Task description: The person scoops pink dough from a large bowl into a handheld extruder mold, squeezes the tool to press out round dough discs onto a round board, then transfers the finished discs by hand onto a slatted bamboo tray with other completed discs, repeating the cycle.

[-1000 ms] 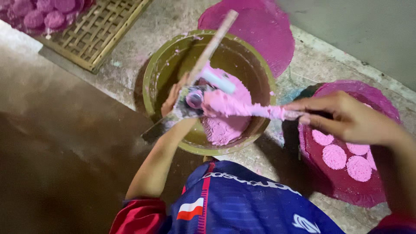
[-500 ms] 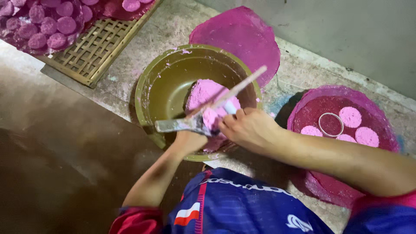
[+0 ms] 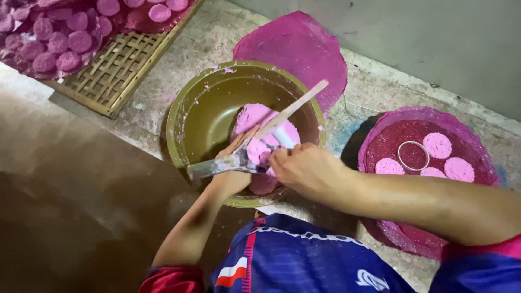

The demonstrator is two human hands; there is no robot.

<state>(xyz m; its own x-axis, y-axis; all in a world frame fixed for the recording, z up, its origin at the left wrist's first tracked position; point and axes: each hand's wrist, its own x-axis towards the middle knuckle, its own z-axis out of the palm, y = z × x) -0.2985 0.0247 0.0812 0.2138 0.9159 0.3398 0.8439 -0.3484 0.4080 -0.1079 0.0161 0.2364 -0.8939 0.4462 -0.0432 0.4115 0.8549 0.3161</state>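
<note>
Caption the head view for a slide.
Both hands, left hand and right hand, work pink paste in an olive bowl beside a round tray of discs.

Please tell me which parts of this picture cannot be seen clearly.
- Right hand fingertips: head view, hidden behind the knuckles.
- Bowl near rim: covered by both hands.
- Dough lower part: behind the left hand.
- Tray: cut off by the top edge.

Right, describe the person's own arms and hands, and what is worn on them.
Both forearms are bare, and the left hand and right hand wear no gloves. Short sleeves end above the elbows: a red cuff on the left arm, a pink-red band on the right. The shirt is blue with white lettering and a small red-and-white patch.
</note>
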